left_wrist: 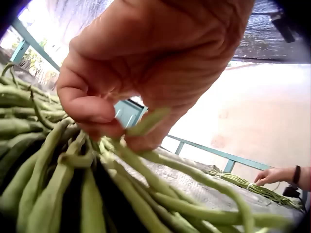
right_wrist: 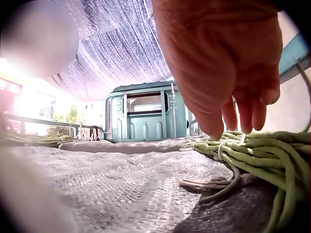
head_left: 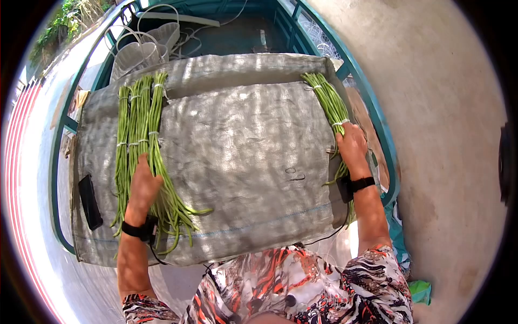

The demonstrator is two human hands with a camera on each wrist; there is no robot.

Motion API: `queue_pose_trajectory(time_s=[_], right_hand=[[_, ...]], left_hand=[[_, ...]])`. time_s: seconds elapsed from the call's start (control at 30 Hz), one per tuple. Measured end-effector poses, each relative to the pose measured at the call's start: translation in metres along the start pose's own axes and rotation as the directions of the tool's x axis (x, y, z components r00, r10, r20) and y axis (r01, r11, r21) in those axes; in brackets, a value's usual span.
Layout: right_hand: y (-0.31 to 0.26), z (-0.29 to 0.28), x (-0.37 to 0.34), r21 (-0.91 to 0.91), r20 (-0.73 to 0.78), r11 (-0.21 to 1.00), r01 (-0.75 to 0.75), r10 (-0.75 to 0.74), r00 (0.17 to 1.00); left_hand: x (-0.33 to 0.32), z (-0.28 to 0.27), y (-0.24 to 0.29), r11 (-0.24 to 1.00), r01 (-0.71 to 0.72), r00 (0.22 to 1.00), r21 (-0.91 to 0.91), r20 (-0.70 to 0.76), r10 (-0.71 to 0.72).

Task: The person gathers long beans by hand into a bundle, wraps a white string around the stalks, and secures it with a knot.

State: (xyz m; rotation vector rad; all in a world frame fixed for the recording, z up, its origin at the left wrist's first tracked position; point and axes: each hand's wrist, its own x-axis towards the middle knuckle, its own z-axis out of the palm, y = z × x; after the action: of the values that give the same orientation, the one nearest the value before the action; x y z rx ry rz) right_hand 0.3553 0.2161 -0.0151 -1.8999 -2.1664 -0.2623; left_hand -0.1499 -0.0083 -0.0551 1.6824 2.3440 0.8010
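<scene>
Tied bundles of long green beans [head_left: 141, 116] lie side by side on the left of the grey woven sheet, with pale ties round them. Over their lower part is my left hand [head_left: 144, 184]; in the left wrist view its curled thumb and fingers pinch a single green bean [left_wrist: 148, 122], whose end sticks out. Loose bean ends fan out below it. On the right edge lies another tied bean bundle [head_left: 324, 94]. My right hand [head_left: 353, 146] rests on it near its lower tie, fingertips [right_wrist: 247, 127] pointing down at the beans in the right wrist view.
The woven sheet [head_left: 243, 140] covers a raised surface within a teal metal rail [head_left: 372, 108]. A black flat object [head_left: 90, 202] lies at the left edge. White baskets [head_left: 135, 56] stand at the back left. Brown stems [right_wrist: 206, 184] lie beside the right bundle.
</scene>
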Motion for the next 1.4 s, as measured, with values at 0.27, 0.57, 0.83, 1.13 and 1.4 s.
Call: queue_pose_trajectory(time_s=[0.27, 0.57, 0.83, 1.13, 1.4], right_hand=[[-0.01, 0.021, 0.017, -0.037, 0.082, 0.981, -0.188, 0.19, 0.978], [-0.03, 0.03, 0.001, 0.37, 0.125, 0.928, -0.043, -0.003, 0.992], [-0.058, -0.004, -0.045, 0.511, 0.012, 0.744, 0.43, -0.506, 0.862], [-0.011, 0.026, -0.011, 0.685, 0.377, 0.656, -0.317, 0.053, 0.925], [-0.06, 0.016, -0.032, 0.261, -0.073, 0.921, 0.288, -0.279, 0.958]], left_hand=[[-0.037, -0.085, 0.17, 0.921, 0.176, 0.901, -0.347, 0.434, -0.008], [0.026, -0.003, 0.23, 0.559, 0.49, 0.682, -0.669, 0.694, 0.232], [0.056, 0.119, 0.224, 0.2, 0.781, 0.535, -0.592, 0.799, 0.274], [0.061, 0.142, 0.204, 0.08, 0.844, 0.436, -0.53, 0.765, 0.474], [0.06, 0.147, 0.187, -0.149, 0.863, 0.478, -0.483, 0.685, 0.55]])
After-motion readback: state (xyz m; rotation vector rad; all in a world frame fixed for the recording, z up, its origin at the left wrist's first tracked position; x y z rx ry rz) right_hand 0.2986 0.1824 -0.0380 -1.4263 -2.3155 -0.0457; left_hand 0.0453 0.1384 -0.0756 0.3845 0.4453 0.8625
